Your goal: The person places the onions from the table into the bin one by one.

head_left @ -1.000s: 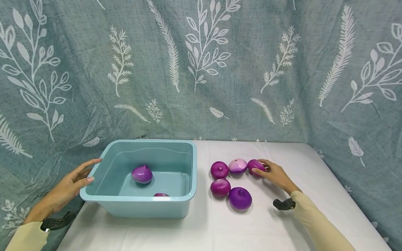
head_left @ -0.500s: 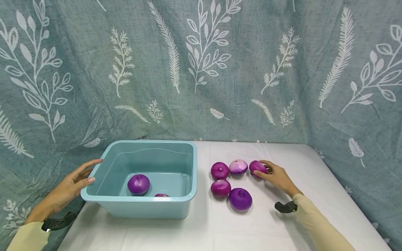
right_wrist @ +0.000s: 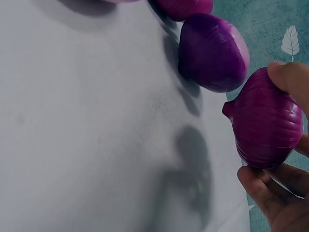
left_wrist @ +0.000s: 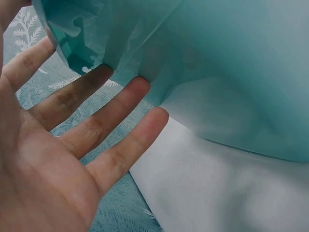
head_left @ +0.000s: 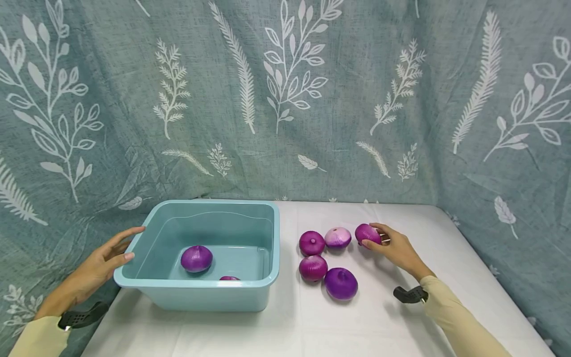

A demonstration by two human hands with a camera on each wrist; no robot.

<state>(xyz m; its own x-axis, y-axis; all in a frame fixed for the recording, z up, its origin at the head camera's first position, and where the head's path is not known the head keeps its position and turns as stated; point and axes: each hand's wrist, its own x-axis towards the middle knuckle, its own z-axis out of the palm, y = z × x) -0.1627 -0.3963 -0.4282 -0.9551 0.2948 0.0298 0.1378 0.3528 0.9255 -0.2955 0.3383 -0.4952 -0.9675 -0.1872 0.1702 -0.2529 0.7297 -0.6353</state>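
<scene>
My right hand point(head_left: 397, 250) pinches a purple-red onion point(head_left: 368, 234) between thumb and fingers, at the right of the group of onions. In the right wrist view this onion point(right_wrist: 265, 121) is held over the white cloth, its pointed end facing left. My left hand point(head_left: 95, 267) is at the left rim of a light blue plastic tub point(head_left: 196, 283), thumb and forefinger at the edge. The left wrist view shows its other fingers spread and fairly straight by the tub's outer wall point(left_wrist: 231, 58). A purple onion point(head_left: 197, 259) sits inside the tub; another point(head_left: 229, 278) is mostly hidden by the front rim.
Beside the tub lie a pale pink-and-purple onion point(head_left: 338, 238), two magenta onions point(head_left: 312, 243) stacked front to back, and a larger dark purple onion point(head_left: 341, 284). All rest on a white cloth table point(head_left: 285, 332). A blue-green leaf-patterned curtain point(head_left: 285, 163) hangs behind and at both sides.
My right hand has drawn its onion slightly right and up, away from the pale one. The onion in the tub rolled left and toward the front, then settled. The left hand stays put.
</scene>
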